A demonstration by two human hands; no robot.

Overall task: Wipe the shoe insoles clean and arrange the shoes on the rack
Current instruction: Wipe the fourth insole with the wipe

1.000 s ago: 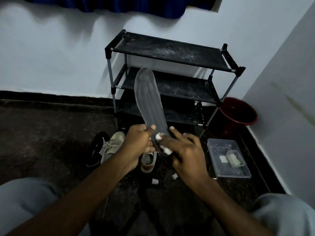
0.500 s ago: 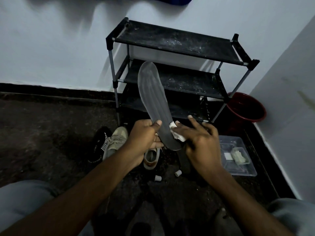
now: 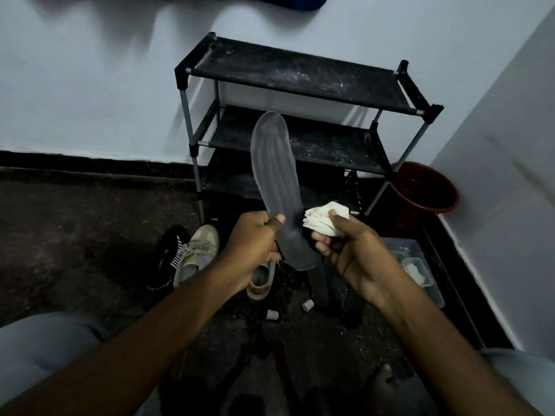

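A long grey insole stands upright in front of me, its toe end pointing up before the rack. My left hand grips its lower part, thumb on the face. My right hand holds a crumpled white wipe just to the right of the insole, off its surface. On the floor lie a black shoe, a beige sneaker and another beige shoe below my left hand. A second dark insole lies on the floor. The black three-shelf rack stands against the wall.
A dark red bucket stands in the corner right of the rack. A clear plastic tray holding white wipes sits by the right wall. Two small white caps lie on the dark floor. My knees frame the bottom corners.
My right hand has lifted the wipe off the insole's lower part and turned palm up beside it. The left hand keeps holding the insole; the view tilted down slightly.
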